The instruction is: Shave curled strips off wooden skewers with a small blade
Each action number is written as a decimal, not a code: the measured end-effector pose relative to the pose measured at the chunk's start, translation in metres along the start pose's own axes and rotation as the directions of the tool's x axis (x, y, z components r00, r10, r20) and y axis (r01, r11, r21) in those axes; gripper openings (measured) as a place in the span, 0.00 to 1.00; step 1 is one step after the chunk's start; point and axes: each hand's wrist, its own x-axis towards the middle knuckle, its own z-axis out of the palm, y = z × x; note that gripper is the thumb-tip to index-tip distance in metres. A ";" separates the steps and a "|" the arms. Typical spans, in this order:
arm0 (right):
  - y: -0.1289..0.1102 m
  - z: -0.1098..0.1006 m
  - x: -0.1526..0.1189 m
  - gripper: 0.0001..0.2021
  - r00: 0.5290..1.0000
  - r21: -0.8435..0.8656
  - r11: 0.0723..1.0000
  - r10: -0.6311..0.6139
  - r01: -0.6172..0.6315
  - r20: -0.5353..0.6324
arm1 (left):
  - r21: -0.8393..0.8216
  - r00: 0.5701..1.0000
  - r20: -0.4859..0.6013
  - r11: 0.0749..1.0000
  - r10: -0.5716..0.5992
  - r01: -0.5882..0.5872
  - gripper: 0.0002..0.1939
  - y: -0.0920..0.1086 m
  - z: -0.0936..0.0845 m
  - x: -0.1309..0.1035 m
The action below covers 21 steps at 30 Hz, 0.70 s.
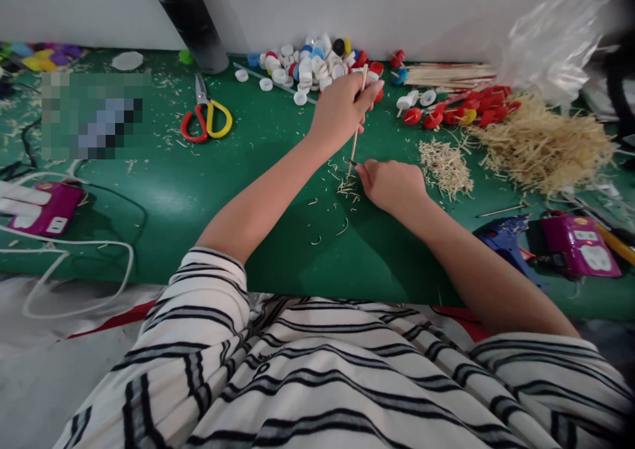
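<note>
My left hand [340, 108] is closed round a thin wooden stick [354, 146], which slants down toward the green table. Its upper end pokes out above my thumb. Close to the stick's lower end, my right hand [394, 183] is closed in a pinch on a small dark-tipped tool [352, 163], like a blade. Most of that tool is hidden by my fingers. Pale curled wood shavings [347, 187] lie beneath the stick's tip, and a few more are scattered toward me.
Behind my left hand is a heap of bottle caps [307, 69]. Scissors [207, 115] and a dark bottle [191, 22] stand left. To the right are red caps on sticks [441, 114], bare sticks [449, 75], shaving piles [546, 145], a blue tool [508, 241] and a purple power socket [578, 244].
</note>
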 end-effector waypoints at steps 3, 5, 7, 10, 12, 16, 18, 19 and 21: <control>0.000 -0.002 -0.002 0.30 1.000 -0.006 1.000 0.002 -0.002 0.006 | 0.012 1.000 0.003 1.000 -0.003 0.003 0.23 0.004 0.001 -0.002; 0.000 -0.002 -0.003 0.30 1.000 -0.003 1.000 0.001 -0.001 0.014 | 0.045 0.998 0.019 0.997 -0.056 0.055 0.23 0.007 0.001 -0.003; 0.000 -0.001 -0.004 0.30 0.999 -0.008 1.000 0.002 -0.001 0.040 | 0.069 0.996 0.019 0.994 -0.089 0.088 0.22 0.010 0.001 -0.004; -0.001 0.001 -0.006 0.30 0.996 -0.047 0.999 -0.006 0.010 0.087 | 0.069 0.994 0.016 0.992 -0.110 0.108 0.23 0.008 -0.001 -0.003; -0.002 0.000 -0.007 0.29 0.995 -0.069 0.997 -0.019 0.027 0.101 | 0.056 0.992 0.025 0.991 -0.121 0.120 0.24 0.006 -0.003 -0.003; -0.006 -0.005 -0.007 0.28 0.992 -0.074 0.997 -0.012 0.021 0.126 | 0.066 0.988 0.032 0.987 -0.150 0.148 0.25 0.005 -0.005 -0.003; -0.007 -0.009 -0.006 0.28 0.989 -0.065 0.998 0.001 0.009 0.151 | 0.083 0.987 0.044 0.985 -0.153 0.149 0.26 0.007 -0.006 -0.005; -0.006 -0.010 -0.006 0.28 0.987 -0.059 0.998 0.003 0.007 0.161 | 0.094 0.987 0.054 0.985 -0.152 0.147 0.27 0.009 -0.006 -0.006; -0.004 -0.013 -0.007 0.28 0.984 -0.049 0.999 0.000 0.009 0.176 | 0.119 0.987 0.073 0.984 -0.143 0.133 0.30 0.013 -0.006 -0.008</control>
